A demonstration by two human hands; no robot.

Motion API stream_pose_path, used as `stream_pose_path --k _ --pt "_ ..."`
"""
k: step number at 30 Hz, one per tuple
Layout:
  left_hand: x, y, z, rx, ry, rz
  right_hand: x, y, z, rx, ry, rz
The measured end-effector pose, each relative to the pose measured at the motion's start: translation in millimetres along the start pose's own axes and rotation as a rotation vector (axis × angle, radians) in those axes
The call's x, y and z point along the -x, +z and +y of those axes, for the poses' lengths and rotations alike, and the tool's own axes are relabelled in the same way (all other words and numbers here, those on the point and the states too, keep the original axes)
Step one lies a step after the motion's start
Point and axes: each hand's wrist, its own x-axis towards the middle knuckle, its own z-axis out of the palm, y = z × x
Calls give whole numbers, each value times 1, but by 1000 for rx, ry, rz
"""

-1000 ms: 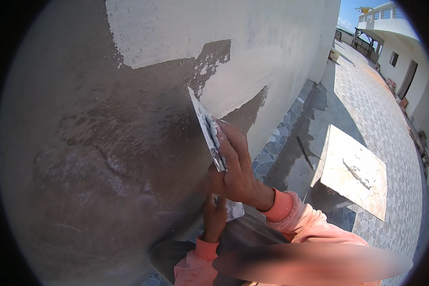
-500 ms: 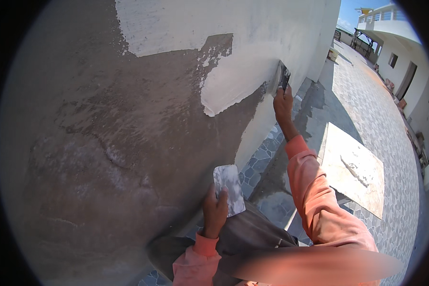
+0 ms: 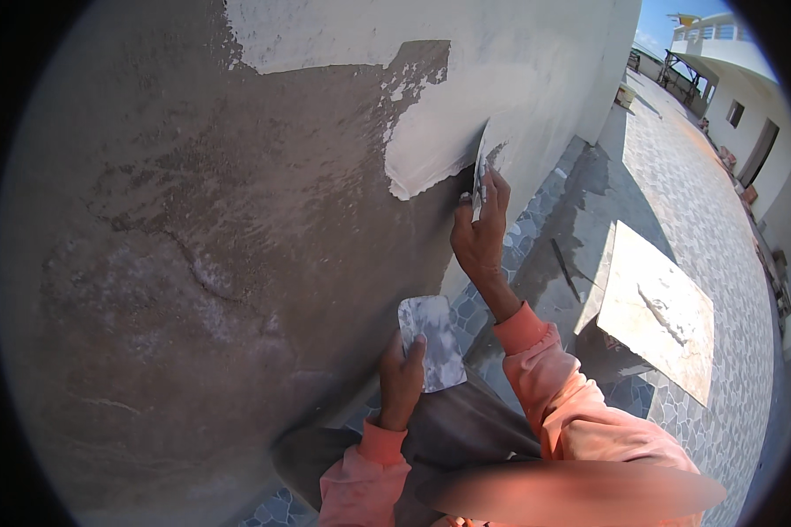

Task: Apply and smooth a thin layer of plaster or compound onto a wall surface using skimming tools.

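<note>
My right hand (image 3: 482,233) grips a putty knife (image 3: 481,167), its blade standing nearly edge-on at the wall beside the lower part of a fresh white putty patch (image 3: 431,145). Grey-brown bare plaster covers the wall (image 3: 202,202) left of and below that patch, while white coating lies above and to the right. Low in front of me, my left hand (image 3: 402,373) is closed round a flat rectangular plate (image 3: 432,342) smeared with white putty, thumb on its face. The plate is held apart from the wall.
To the right, a pale square board (image 3: 668,307) bearing a heap of white putty (image 3: 662,312) rests on a dark bucket-like support (image 3: 611,351). A thin dark bar (image 3: 566,270) lies on the concrete strip. Patterned paving (image 3: 703,211) stretches toward a white building (image 3: 756,105).
My right hand has drawn the putty knife left and down along the wall, and its blade has turned edge-on. My left hand and plate have barely shifted. The view has moved slightly.
</note>
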Motion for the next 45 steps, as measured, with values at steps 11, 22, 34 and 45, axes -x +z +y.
stream_pose_path --k 11,22,34,45 --pt "-3 4 -11 86 -67 87 48 1 -102 -13 -296 -142" --pt "-4 -1 5 319 -236 -28 32 -97 -108 -471 544 -477" --pt "18 4 -2 680 -176 -244 56 -140 -68 -429 -398 -964" --pt "12 13 14 851 -473 -182 71 -193 -10 -9 -479 -1147"
